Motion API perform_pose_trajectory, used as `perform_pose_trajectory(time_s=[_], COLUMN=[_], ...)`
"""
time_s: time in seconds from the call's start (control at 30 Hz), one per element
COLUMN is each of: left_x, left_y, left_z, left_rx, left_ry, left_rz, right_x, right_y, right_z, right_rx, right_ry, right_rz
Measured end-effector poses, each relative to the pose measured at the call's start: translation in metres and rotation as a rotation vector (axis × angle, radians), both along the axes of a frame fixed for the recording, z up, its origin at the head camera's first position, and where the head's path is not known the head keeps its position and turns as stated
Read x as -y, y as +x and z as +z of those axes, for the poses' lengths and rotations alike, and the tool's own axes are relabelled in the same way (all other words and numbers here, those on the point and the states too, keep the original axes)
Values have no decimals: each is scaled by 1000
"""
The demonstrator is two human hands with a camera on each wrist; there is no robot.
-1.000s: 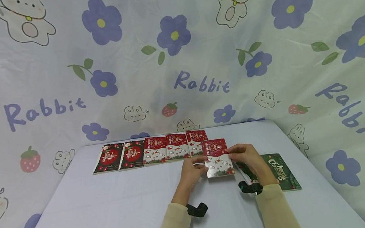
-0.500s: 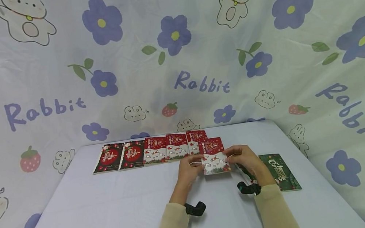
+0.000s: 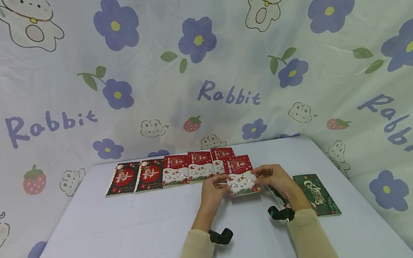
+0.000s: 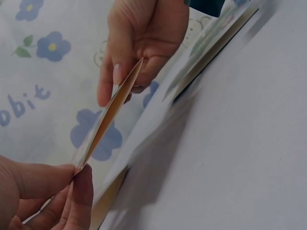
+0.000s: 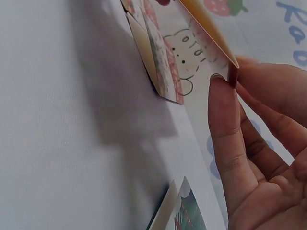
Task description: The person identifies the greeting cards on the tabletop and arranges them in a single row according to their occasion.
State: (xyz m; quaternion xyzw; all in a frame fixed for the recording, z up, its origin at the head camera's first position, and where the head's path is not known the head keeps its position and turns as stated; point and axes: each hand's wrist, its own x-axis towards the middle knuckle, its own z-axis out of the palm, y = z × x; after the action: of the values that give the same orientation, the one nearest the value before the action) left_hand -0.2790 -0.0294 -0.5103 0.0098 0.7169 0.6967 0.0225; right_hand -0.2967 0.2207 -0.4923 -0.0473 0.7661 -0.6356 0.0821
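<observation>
A red and white Christmas card [image 3: 242, 179] is held up over the table between both hands. My left hand [image 3: 210, 195] pinches its left edge between thumb and fingers. At the opposite edge my right hand [image 3: 279, 182] pinches it the same way. In the left wrist view the card [image 4: 112, 112] is seen edge-on, its two leaves slightly parted. The right wrist view shows the thumb and a finger of the right hand [image 5: 254, 143] at the card's corner. Behind the held card, a matching red card [image 3: 222, 154] lies partly covered in the head view.
Along the table's back edge lie two dark cards with red circles [image 3: 150, 174] and red and white cards [image 3: 174, 169], in a row. Green Christmas cards [image 3: 317, 195] lie at the right, partly behind the right hand. A printed curtain [image 3: 155, 67] hangs behind the table.
The held card has moved slightly left and away from me, and its face has tilted back. Both hands have shifted left with it, keeping their grip. The other cards have not moved.
</observation>
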Motion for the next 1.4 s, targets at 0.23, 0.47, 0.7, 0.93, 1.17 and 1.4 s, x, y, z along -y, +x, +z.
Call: perform_pose_trajectory(time_s=[0.23, 0.47, 0.7, 0.93, 1.17, 1.4], left_x=[0, -1, -3, -5, -9, -18], left_y=[-1, 0, 0, 0, 1, -1], left_z=[-2, -4, -4, -3, -5, -7], left_rx=[0, 15, 15, 10, -15, -46], left_ry=[-1, -6, -6, -4, 12, 35], left_rz=[8, 31, 48, 56, 87, 135], right_x=[1, -1, -2, -2, -2, 1], right_y=[0, -1, -3, -3, -4, -4], right_z=[-1, -3, -7, -9, -10, -6], right_rx=[14, 7, 21, 21, 22, 21], right_ry=[3, -3, -7, -13, 10, 54], right_rz=[-16, -1, -21, -35, -69, -140])
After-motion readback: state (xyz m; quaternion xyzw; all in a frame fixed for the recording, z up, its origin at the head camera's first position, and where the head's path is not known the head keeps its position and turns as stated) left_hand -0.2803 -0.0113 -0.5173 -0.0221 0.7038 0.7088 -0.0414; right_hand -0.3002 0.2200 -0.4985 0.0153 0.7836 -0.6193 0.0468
